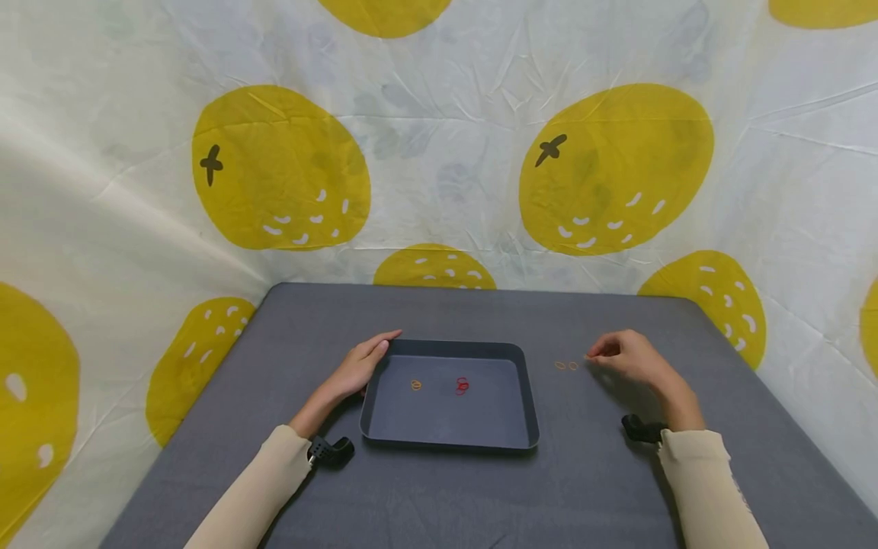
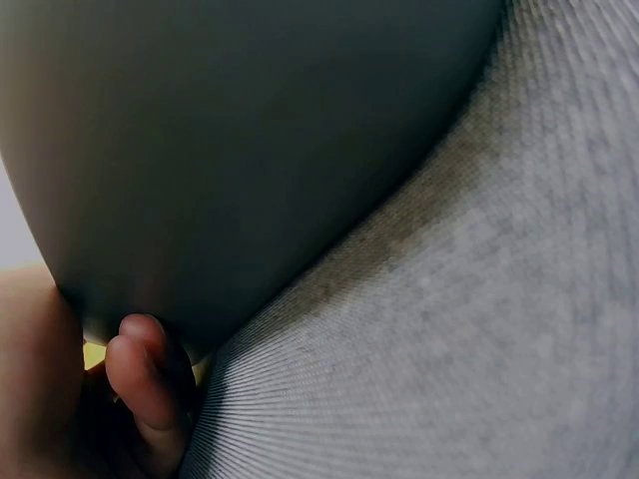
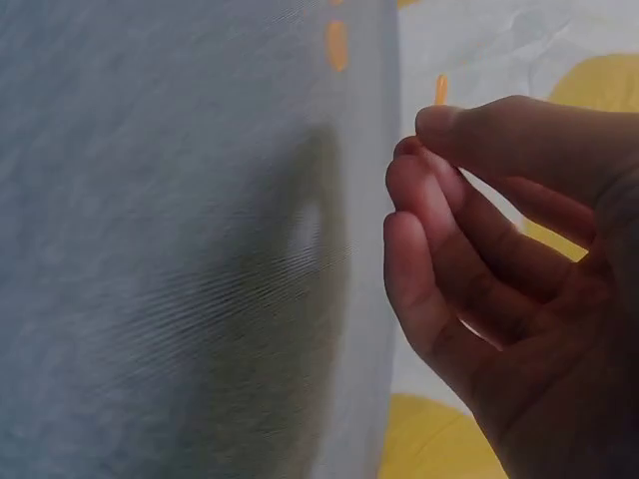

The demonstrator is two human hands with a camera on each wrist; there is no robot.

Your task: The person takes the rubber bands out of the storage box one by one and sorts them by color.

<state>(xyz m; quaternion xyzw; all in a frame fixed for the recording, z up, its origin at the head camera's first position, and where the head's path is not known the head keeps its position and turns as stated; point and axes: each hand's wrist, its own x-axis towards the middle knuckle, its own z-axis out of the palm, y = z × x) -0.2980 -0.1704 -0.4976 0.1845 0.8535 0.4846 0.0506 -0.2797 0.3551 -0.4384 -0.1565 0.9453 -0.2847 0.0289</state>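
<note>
A dark grey rectangular tray [image 1: 439,421] lies on the table. My left hand [image 1: 357,367] grips its left side near the far corner; in the left wrist view curled fingers [image 2: 145,384] meet the tray's outer wall [image 2: 250,150]. Inside the tray are a small group of yellow-orange rubber bands [image 1: 415,386] and a cluster of red rubber bands [image 1: 463,386]. To the tray's right, my right hand [image 1: 634,357] is held above the table, pinching an orange rubber band [image 3: 440,90] between thumb and fingertips. Two orange rubber bands [image 1: 560,366] lie on the table between that hand and the tray.
The grey cloth-covered table [image 1: 439,503] reaches back to a white curtain [image 1: 446,175] printed with yellow fruit shapes. Black straps with wrist cameras [image 1: 643,429] sit below both hands, close to the tabletop.
</note>
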